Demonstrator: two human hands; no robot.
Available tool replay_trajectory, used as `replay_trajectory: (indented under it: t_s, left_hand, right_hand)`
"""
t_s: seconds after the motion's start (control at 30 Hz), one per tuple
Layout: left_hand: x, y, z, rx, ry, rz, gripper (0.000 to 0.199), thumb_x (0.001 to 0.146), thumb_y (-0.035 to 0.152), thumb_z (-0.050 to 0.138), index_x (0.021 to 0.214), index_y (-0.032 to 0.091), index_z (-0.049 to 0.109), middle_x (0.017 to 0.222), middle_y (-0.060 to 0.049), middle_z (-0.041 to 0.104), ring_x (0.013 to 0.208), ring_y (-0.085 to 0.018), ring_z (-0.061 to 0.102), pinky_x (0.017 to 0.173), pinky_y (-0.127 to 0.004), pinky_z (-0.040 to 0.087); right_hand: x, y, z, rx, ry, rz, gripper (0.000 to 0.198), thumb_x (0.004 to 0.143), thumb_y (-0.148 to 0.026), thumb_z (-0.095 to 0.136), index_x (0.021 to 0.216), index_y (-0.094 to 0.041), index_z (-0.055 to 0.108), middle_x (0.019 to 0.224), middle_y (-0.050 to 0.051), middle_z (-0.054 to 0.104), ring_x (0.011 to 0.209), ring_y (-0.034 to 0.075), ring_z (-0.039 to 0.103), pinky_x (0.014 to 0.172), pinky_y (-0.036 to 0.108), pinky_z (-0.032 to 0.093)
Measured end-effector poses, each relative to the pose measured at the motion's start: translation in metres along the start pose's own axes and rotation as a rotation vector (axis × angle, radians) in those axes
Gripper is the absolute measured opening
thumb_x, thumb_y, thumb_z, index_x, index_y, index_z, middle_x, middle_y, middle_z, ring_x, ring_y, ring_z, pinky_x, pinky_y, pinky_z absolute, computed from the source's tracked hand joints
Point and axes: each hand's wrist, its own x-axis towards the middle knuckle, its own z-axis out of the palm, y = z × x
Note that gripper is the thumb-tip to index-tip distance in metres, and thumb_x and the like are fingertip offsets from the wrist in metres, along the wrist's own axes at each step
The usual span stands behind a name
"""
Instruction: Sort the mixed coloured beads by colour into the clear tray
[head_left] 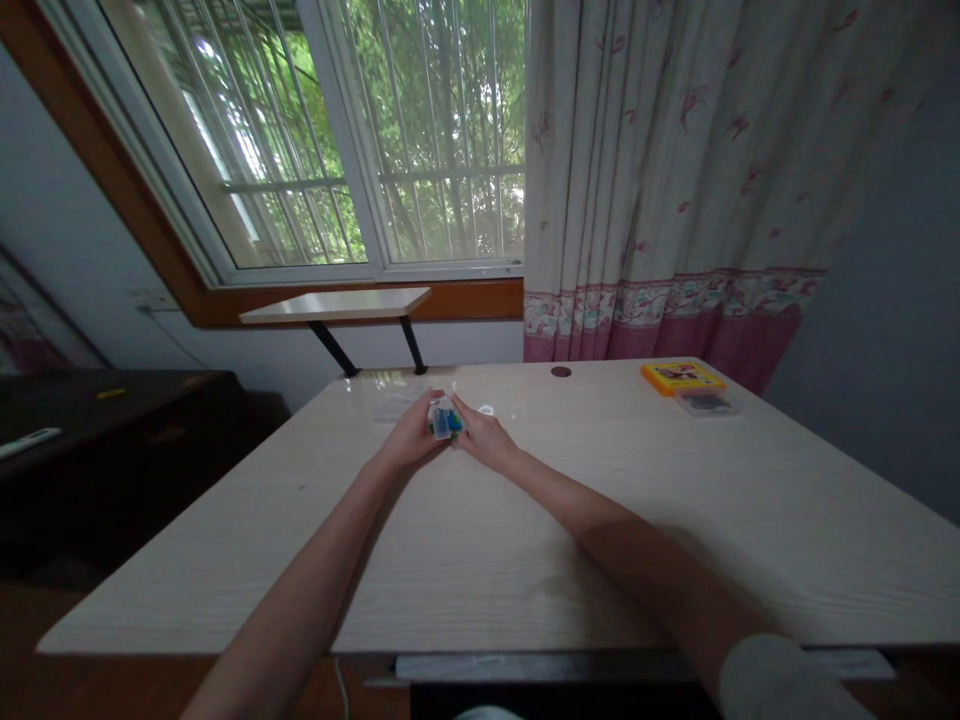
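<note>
Left hand [411,432], right hand [485,438]: fingers curled around a clear box [442,426] — mid-frame
Clear box: blue, green pieces [454,423]
Flat container [729,408]: right of frame — dark contents [705,402]

The left hand [411,436] and right hand [486,438] hide the sides of the clear container [442,424], and from my screen its blue and green pieces [454,424] are too small to identify! Over right, I can't read the orange-yellow case [658,383]'s print [681,374]; below, the edge slices off the sleeve [776,680].
</note>
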Motion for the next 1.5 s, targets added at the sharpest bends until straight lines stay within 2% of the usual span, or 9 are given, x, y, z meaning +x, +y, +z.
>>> replay_trajectory:
  t_s: [0.13, 0.33, 0.67, 0.87, 1.0, 1.1, 1.23, 1.37, 1.5]
  left_hand:
    - [0.0, -0.01, -0.003, 0.061, -0.002, 0.066, 0.063, 0.06, 0.027, 0.066, 0.116, 0.018, 0.039, 0.116, -0.011, 0.044, 0.111, -0.024, 0.042, 0.094, -0.04, 0.036]
    - [-0.004, -0.019, -0.011, 0.014, -0.044, 0.02, 0.063, 0.067, 0.025, 0.061, 0.123, 0.022, 0.032, 0.123, -0.009, 0.037, 0.105, -0.02, 0.047, 0.087, -0.037, 0.044]
    - [-0.003, -0.033, -0.015, 0.16, -0.013, 0.007, 0.038, 0.075, 0.021, 0.051, 0.112, 0.021, 0.048, 0.112, -0.008, 0.05, 0.105, -0.022, 0.048, 0.091, -0.039, 0.04]
    - [-0.002, -0.029, -0.013, 0.123, 0.026, 0.017, 0.039, 0.074, 0.021, 0.051, 0.113, 0.016, 0.049, 0.107, -0.011, 0.057, 0.097, -0.023, 0.053, 0.084, -0.039, 0.043]
    - [-0.002, -0.009, -0.01, 0.058, 0.034, -0.047, 0.046, 0.074, 0.023, 0.052, 0.119, 0.016, 0.045, 0.106, -0.011, 0.059, 0.093, -0.022, 0.056, 0.077, -0.035, 0.046]
    - [-0.002, 0.006, -0.006, -0.022, 0.04, -0.075, 0.053, 0.069, 0.028, 0.059, 0.118, 0.017, 0.044, 0.103, -0.009, 0.061, 0.09, -0.02, 0.057, 0.077, -0.034, 0.046]
    - [-0.003, 0.012, 0.002, -0.137, 0.126, -0.166, 0.058, 0.062, 0.034, 0.066, 0.114, 0.016, 0.048, 0.098, -0.009, 0.063, 0.085, -0.021, 0.06, 0.078, -0.035, 0.047]
    - [0.003, 0.009, 0.003, -0.297, 0.201, -0.292, 0.047, 0.068, 0.036, 0.061, 0.109, 0.015, 0.052, 0.09, -0.009, 0.065, 0.076, -0.019, 0.062, 0.069, -0.033, 0.051]
    - [0.014, 0.006, -0.014, -0.488, 0.31, -0.429, 0.047, 0.067, 0.032, 0.061, 0.109, 0.012, 0.05, 0.085, -0.007, 0.064, 0.068, -0.015, 0.062, 0.062, -0.03, 0.053]
  right_hand:
    - [0.0, 0.005, 0.0, -0.009, 0.03, 0.043, 0.068, 0.073, -0.008, 0.046, 0.134, -0.029, 0.025, 0.129, 0.0, 0.046, 0.104, 0.019, 0.053, 0.09, 0.033, 0.042]
    - [-0.001, 0.009, -0.004, 0.003, 0.081, 0.078, 0.063, 0.072, -0.007, 0.043, 0.132, -0.023, 0.03, 0.124, 0.004, 0.05, 0.1, 0.019, 0.055, 0.088, 0.033, 0.042]
    - [-0.003, 0.012, -0.006, 0.014, 0.137, 0.124, 0.056, 0.071, -0.006, 0.044, 0.124, -0.022, 0.041, 0.109, 0.003, 0.059, 0.084, 0.015, 0.059, 0.08, 0.026, 0.044]
    - [-0.003, 0.01, -0.005, 0.016, 0.14, 0.151, 0.057, 0.072, -0.008, 0.046, 0.127, -0.023, 0.035, 0.109, 0.004, 0.059, 0.086, 0.017, 0.059, 0.079, 0.029, 0.045]
    - [-0.003, 0.007, -0.005, 0.084, 0.181, 0.079, 0.063, 0.073, -0.01, 0.048, 0.131, -0.025, 0.026, 0.12, 0.003, 0.052, 0.102, 0.017, 0.054, 0.088, 0.03, 0.042]
    - [-0.002, 0.008, -0.005, 0.11, 0.148, -0.049, 0.065, 0.075, -0.015, 0.051, 0.133, -0.026, 0.024, 0.128, 0.004, 0.045, 0.113, 0.017, 0.046, 0.095, 0.031, 0.038]
    - [-0.002, 0.009, -0.005, 0.073, 0.136, -0.177, 0.063, 0.077, -0.015, 0.049, 0.134, -0.029, 0.025, 0.13, 0.003, 0.041, 0.12, 0.015, 0.037, 0.1, 0.032, 0.032]
    - [0.001, 0.011, -0.013, -0.009, 0.14, -0.181, 0.057, 0.078, -0.018, 0.05, 0.131, -0.028, 0.032, 0.125, 0.005, 0.043, 0.117, 0.016, 0.038, 0.098, 0.032, 0.034]
    - [0.005, 0.033, -0.046, -0.12, 0.175, -0.103, 0.044, 0.076, -0.022, 0.054, 0.12, -0.022, 0.047, 0.123, 0.008, 0.043, 0.114, 0.018, 0.04, 0.097, 0.035, 0.034]
